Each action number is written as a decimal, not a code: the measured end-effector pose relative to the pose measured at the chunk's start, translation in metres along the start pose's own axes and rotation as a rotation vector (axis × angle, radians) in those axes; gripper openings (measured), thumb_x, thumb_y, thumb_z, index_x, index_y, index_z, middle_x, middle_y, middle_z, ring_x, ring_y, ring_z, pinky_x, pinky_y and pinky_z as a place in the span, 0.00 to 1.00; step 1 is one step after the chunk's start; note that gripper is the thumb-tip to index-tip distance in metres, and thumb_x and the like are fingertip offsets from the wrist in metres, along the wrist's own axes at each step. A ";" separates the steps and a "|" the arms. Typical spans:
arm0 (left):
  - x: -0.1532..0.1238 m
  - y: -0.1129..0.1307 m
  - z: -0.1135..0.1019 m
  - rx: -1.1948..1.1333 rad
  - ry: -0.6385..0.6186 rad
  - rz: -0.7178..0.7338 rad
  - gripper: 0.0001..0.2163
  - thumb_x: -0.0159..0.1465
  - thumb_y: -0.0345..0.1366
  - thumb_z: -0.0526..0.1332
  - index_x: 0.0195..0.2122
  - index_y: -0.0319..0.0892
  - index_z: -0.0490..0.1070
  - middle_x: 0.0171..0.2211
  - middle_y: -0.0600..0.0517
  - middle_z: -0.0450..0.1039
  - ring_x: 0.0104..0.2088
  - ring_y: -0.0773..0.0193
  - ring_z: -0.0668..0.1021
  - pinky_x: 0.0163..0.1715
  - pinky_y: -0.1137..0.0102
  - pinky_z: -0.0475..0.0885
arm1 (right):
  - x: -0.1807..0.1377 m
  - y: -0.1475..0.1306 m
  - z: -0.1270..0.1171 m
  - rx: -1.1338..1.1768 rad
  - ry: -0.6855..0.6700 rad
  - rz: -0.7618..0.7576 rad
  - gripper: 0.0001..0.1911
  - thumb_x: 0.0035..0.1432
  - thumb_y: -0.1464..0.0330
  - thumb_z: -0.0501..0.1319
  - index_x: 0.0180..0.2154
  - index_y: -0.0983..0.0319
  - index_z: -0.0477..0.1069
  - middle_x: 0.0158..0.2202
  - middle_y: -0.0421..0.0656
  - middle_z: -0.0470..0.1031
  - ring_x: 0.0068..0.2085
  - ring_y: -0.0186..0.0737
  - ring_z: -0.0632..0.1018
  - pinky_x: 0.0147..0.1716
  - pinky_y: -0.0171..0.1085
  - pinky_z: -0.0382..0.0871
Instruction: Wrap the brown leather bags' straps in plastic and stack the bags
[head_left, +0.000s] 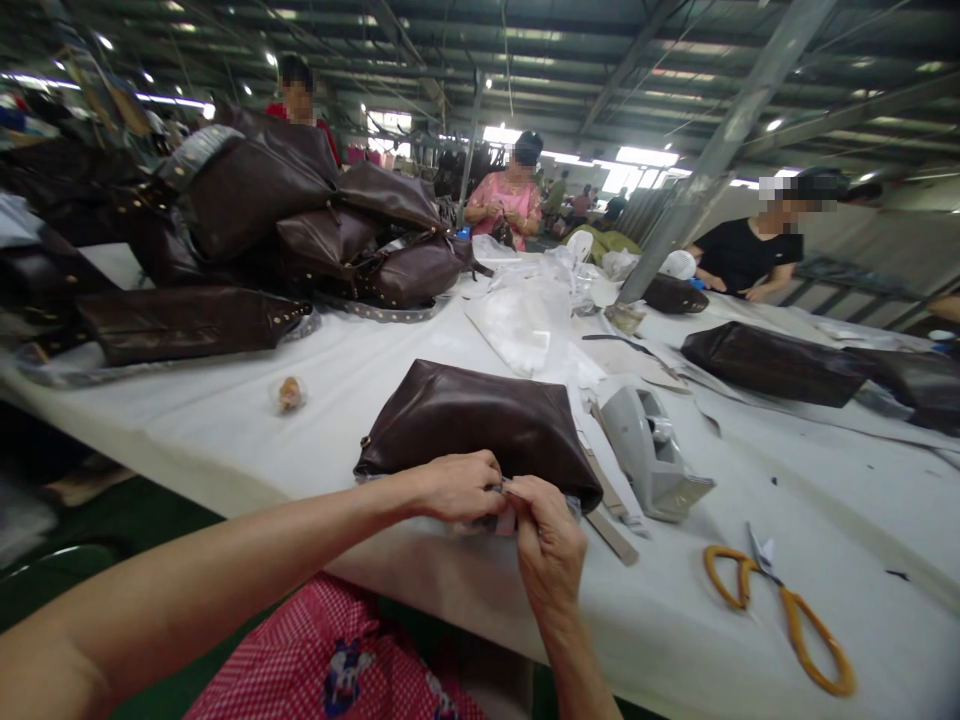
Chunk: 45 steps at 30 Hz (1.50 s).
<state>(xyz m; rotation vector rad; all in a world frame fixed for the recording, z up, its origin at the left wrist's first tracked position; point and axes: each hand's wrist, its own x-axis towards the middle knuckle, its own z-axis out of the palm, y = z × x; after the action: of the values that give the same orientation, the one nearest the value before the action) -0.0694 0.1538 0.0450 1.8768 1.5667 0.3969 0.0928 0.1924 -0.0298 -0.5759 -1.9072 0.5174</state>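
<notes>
I am looking across a long white table (225, 420) that is running from the near edge to the far right; on its far left a heap of dark brown bags (300, 220) is lying, and to the far right another flat brown bag (772, 362) is resting; beyond them three other people are sitting at their own work. Near the middle a brown leather bag (472, 425) is lying flat at the table's near edge, and both hands are working at its near rim; my left hand (457, 487) is curling closed, fingertips pinching the bag's edge; my right hand (551, 540) is meeting it, thumb and forefinger nipped together on a small pale piece there, though I cannot tell what it is. Just right of the bag a grey tape dispenser (652, 450) is standing; nearer and farther right orange-handled scissors (784, 605) are lying; to the left a small wrapped ball (289, 394) is sitting.
</notes>
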 end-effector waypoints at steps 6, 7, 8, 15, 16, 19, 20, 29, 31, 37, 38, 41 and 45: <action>0.000 0.004 -0.003 0.067 -0.084 0.053 0.13 0.62 0.34 0.51 0.35 0.39 0.76 0.44 0.45 0.69 0.48 0.57 0.71 0.50 0.67 0.65 | -0.001 0.003 0.000 0.004 -0.013 -0.018 0.13 0.61 0.75 0.53 0.35 0.58 0.75 0.35 0.43 0.78 0.42 0.42 0.77 0.45 0.44 0.71; 0.000 0.005 -0.003 0.084 -0.069 0.056 0.13 0.62 0.34 0.51 0.34 0.40 0.76 0.43 0.46 0.69 0.47 0.57 0.72 0.50 0.68 0.66 | -0.001 0.004 -0.001 0.006 -0.010 -0.027 0.13 0.60 0.75 0.53 0.36 0.58 0.75 0.36 0.43 0.78 0.42 0.42 0.77 0.45 0.44 0.72; 0.000 0.006 -0.003 0.106 -0.052 0.051 0.13 0.62 0.34 0.51 0.34 0.40 0.76 0.43 0.47 0.69 0.46 0.58 0.72 0.49 0.69 0.66 | -0.001 0.006 -0.002 0.007 -0.010 -0.040 0.13 0.60 0.75 0.53 0.36 0.58 0.75 0.36 0.43 0.78 0.42 0.42 0.77 0.45 0.45 0.72; -0.002 0.007 0.006 0.265 0.012 0.000 0.16 0.64 0.39 0.49 0.38 0.42 0.76 0.47 0.49 0.68 0.37 0.60 0.76 0.40 0.66 0.71 | -0.005 0.015 -0.010 -0.015 -0.075 -0.231 0.17 0.59 0.80 0.53 0.43 0.57 0.75 0.39 0.43 0.79 0.45 0.43 0.77 0.47 0.47 0.73; -0.001 0.006 0.007 0.267 0.010 0.001 0.16 0.64 0.39 0.49 0.38 0.41 0.76 0.47 0.48 0.68 0.36 0.59 0.76 0.40 0.66 0.71 | -0.006 0.017 -0.010 -0.028 -0.083 -0.262 0.18 0.59 0.80 0.53 0.44 0.57 0.74 0.39 0.44 0.79 0.45 0.43 0.77 0.48 0.47 0.73; 0.000 0.004 0.009 0.257 0.004 -0.002 0.17 0.64 0.40 0.48 0.39 0.41 0.76 0.47 0.48 0.68 0.36 0.59 0.77 0.39 0.66 0.71 | -0.010 0.024 -0.011 -0.061 -0.093 -0.334 0.19 0.60 0.79 0.54 0.48 0.57 0.73 0.41 0.45 0.79 0.46 0.44 0.77 0.46 0.47 0.74; 0.000 0.004 0.009 0.252 -0.002 0.000 0.16 0.64 0.39 0.48 0.38 0.41 0.76 0.47 0.48 0.68 0.36 0.59 0.77 0.39 0.66 0.71 | -0.012 0.026 -0.012 -0.067 -0.098 -0.352 0.19 0.60 0.79 0.54 0.49 0.57 0.73 0.41 0.45 0.79 0.47 0.44 0.77 0.46 0.47 0.74; 0.005 0.004 0.003 0.182 -0.049 0.018 0.15 0.64 0.37 0.50 0.38 0.39 0.75 0.45 0.46 0.69 0.38 0.60 0.75 0.42 0.68 0.69 | -0.014 0.037 -0.020 -0.172 -0.241 -0.499 0.31 0.55 0.73 0.65 0.60 0.61 0.62 0.49 0.53 0.75 0.53 0.52 0.72 0.49 0.53 0.72; 0.008 0.004 0.000 0.156 -0.068 0.030 0.15 0.63 0.37 0.50 0.37 0.37 0.76 0.44 0.45 0.69 0.39 0.59 0.75 0.43 0.68 0.69 | -0.013 0.038 -0.021 -0.207 -0.237 -0.519 0.31 0.55 0.75 0.65 0.60 0.62 0.62 0.49 0.53 0.75 0.53 0.51 0.72 0.50 0.53 0.72; 0.019 0.000 -0.018 0.043 -0.109 0.115 0.15 0.61 0.38 0.52 0.36 0.35 0.76 0.42 0.43 0.70 0.44 0.56 0.73 0.48 0.68 0.66 | -0.002 0.038 -0.021 -0.237 -0.191 -0.548 0.28 0.57 0.77 0.62 0.59 0.62 0.63 0.52 0.55 0.73 0.56 0.50 0.70 0.54 0.56 0.69; 0.020 -0.001 -0.021 0.023 -0.129 0.121 0.15 0.61 0.38 0.52 0.36 0.35 0.76 0.42 0.43 0.70 0.44 0.56 0.72 0.49 0.67 0.66 | 0.001 0.037 -0.021 -0.235 -0.187 -0.553 0.27 0.58 0.77 0.62 0.58 0.62 0.63 0.52 0.54 0.73 0.56 0.50 0.70 0.54 0.56 0.69; 0.021 -0.001 -0.032 -0.032 -0.187 0.110 0.15 0.60 0.40 0.54 0.37 0.38 0.76 0.43 0.46 0.69 0.46 0.56 0.71 0.51 0.67 0.64 | 0.008 0.034 -0.020 -0.245 -0.158 -0.558 0.24 0.58 0.77 0.62 0.56 0.62 0.65 0.50 0.53 0.74 0.56 0.49 0.72 0.55 0.57 0.68; 0.017 0.004 -0.036 -0.041 -0.211 0.043 0.13 0.55 0.39 0.58 0.36 0.40 0.76 0.45 0.48 0.67 0.47 0.56 0.70 0.52 0.68 0.63 | 0.009 0.026 -0.018 -0.291 -0.114 -0.572 0.17 0.59 0.75 0.61 0.50 0.60 0.70 0.49 0.50 0.76 0.54 0.46 0.73 0.57 0.56 0.66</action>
<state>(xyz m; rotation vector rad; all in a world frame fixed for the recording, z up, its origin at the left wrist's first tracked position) -0.0839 0.1797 0.0713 1.8581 1.3704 0.2386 0.1105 0.2199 -0.0319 -0.1608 -2.1546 -0.1002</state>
